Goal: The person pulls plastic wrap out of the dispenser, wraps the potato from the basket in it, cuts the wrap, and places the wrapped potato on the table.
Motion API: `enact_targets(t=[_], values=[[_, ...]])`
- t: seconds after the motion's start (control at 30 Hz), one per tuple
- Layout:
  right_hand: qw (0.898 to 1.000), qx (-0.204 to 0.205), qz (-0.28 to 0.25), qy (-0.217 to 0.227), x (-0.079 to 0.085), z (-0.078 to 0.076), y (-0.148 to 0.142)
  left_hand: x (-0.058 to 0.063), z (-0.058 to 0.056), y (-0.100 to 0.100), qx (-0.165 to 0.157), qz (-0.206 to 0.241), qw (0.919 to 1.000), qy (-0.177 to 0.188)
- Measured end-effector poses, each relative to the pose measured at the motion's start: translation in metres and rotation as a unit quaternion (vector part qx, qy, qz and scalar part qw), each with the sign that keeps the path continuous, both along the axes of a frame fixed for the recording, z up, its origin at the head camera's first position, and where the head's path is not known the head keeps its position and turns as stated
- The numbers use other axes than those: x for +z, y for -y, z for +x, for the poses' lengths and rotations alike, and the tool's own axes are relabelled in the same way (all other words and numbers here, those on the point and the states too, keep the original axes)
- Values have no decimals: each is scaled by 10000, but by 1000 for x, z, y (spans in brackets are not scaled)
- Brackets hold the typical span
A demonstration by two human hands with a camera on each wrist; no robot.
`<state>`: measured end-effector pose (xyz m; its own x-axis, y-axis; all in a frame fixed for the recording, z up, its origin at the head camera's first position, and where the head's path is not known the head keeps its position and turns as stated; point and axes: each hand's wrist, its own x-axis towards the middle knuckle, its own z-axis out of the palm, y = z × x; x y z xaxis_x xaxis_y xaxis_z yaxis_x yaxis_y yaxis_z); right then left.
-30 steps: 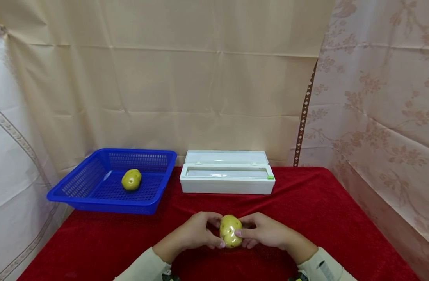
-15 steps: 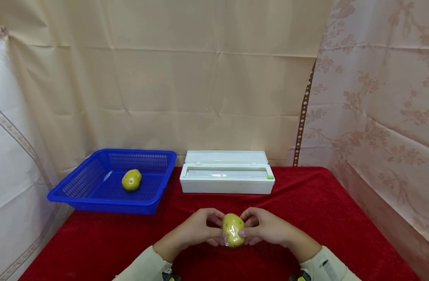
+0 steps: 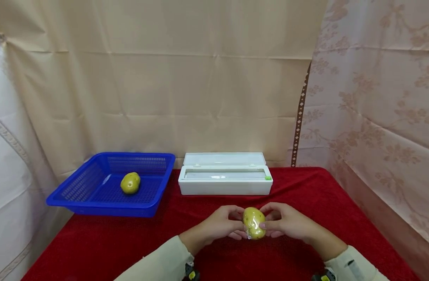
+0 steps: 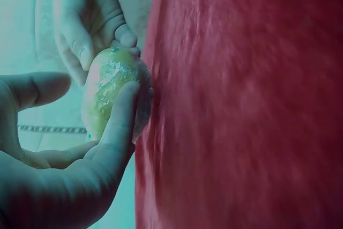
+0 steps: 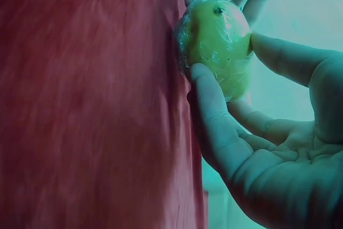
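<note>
Between both hands, above the red cloth, is a yellow potato [image 3: 253,220] covered in shiny, crinkled plastic wrap. My left hand [image 3: 224,224] pinches its left side, with the thumb low on the near face. On the other side my right hand [image 3: 286,222] grips it, thumb pressed on the front and fingers behind. The right wrist view shows the film wrinkled over the potato [image 5: 220,41] and a dark spot near its top. In the left wrist view the left thumb lies along the wrapped potato [image 4: 110,89], and the other hand is at its far end.
A blue plastic basket [image 3: 105,208] at the back left holds another potato [image 3: 130,183]. At the back middle stands a white cling-film box [image 3: 225,188] with its lid raised, a roll inside and a green slider at its right end. Red cloth [image 3: 323,203] covers the table.
Both hands have moved right with the potato, and slightly away from me. Their hold on it stays much the same; the view has shifted a little. The basket and box stay put.
</note>
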<state>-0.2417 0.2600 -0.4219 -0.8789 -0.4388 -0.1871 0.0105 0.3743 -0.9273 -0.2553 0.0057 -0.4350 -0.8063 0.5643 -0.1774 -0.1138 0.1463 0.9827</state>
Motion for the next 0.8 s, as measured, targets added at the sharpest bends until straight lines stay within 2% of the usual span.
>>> enact_targets(t=[0.2, 0.37, 0.47, 0.63, 0.8], values=[[9995, -249, 172, -110, 1, -2, -29, -1, -8, -27, 46, 192, 9997, 152], [9980, -505, 300, -213, 0, -3, -51, -1, -12, -50, 206, 405, 9983, 359], [9962, -708, 436, -262, -2, -5, -64, -3, -14, -65, 222, 504, 9979, 343], [9925, -1022, 622, -246, -2, -6, -82, -11, -16, -86, 219, 664, 9971, 298], [9892, -1228, 772, -233, 0, -9, -97, -19, -20, -105, 296, 1068, 9926, 490]])
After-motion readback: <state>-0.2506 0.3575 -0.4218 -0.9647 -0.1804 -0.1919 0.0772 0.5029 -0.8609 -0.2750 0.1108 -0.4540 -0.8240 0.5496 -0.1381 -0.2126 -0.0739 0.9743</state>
